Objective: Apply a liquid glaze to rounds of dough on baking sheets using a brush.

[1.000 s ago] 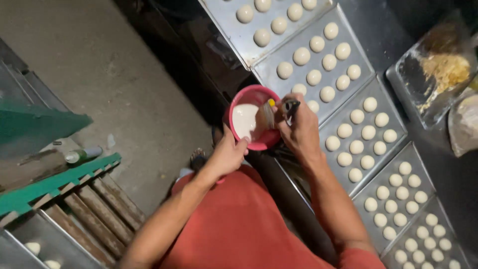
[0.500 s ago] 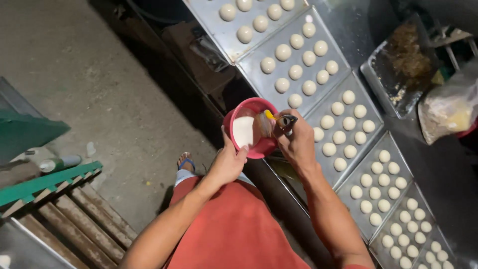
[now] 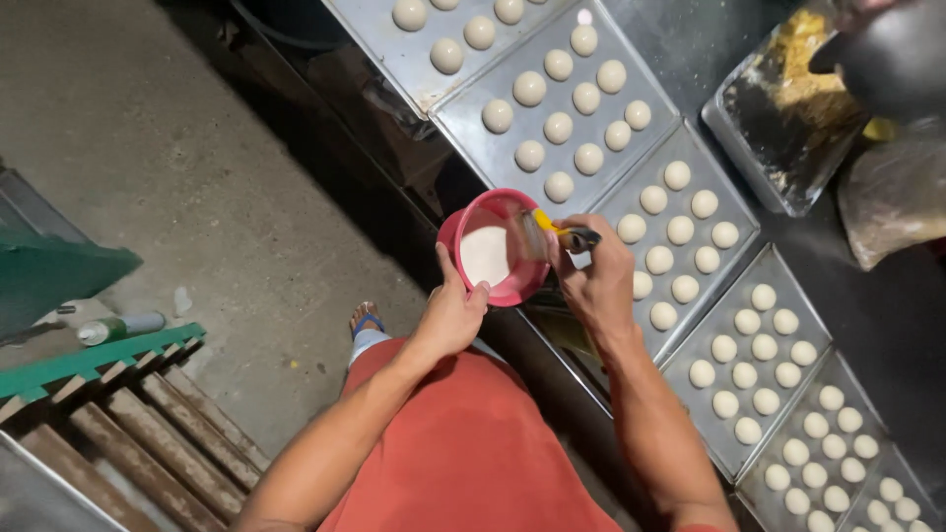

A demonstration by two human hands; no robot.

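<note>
Metal trays (image 3: 731, 286) of dough balls (image 3: 658, 260) line the counter; the left hand (image 3: 451, 313) cups a pink bowl (image 3: 493, 248), while the right hand (image 3: 596, 279) grips a brush (image 3: 552, 234) dipped inside.

6 dough trays (image 3: 463, 74) (1 bowl (image 3: 493, 251))

The bowl (image 3: 493, 246) is pink-red, with white liquid inside. The brush (image 3: 554, 234) has a yellow neck and a black handle; its bristles look pale, though blurred. The dough balls (image 3: 670, 232) are cream-white on dull silver trays (image 3: 601, 163). The shirt (image 3: 463, 443) is plain orange-red. The floor (image 3: 168, 167) is mottled grey. The rack (image 3: 79, 365) is green over brown slats. The sandal (image 3: 367, 319) strap is blue.
</note>
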